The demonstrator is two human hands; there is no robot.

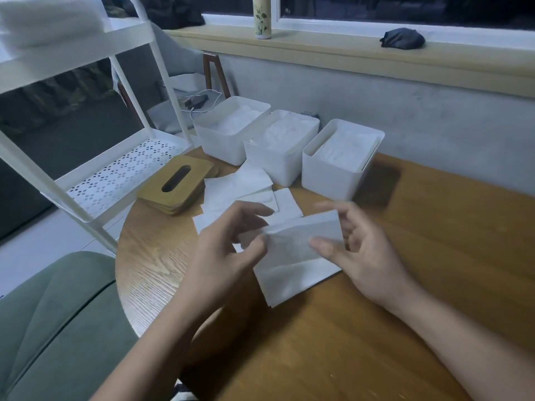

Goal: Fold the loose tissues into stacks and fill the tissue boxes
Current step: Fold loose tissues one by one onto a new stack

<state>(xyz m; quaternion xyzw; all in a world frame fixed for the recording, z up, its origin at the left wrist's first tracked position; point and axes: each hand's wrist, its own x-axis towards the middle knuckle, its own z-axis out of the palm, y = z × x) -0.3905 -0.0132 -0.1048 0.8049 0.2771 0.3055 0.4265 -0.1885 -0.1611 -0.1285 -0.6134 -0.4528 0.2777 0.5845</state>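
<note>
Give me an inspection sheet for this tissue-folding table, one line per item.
Surface: round wooden table.
Job's things: three white tissue boxes, lidless, tissues inside; loose tissues heaped before them; stack of wooden lids at left.
Clutter: nothing seen.
Grippers: left hand and right hand pinch opposite ends of a part-folded tissue.
Cables: white cable behind the boxes.
Surroundings: white shelf cart at left; green cushion nearby; patterned bottle and dark bundle on the windowsill.
</note>
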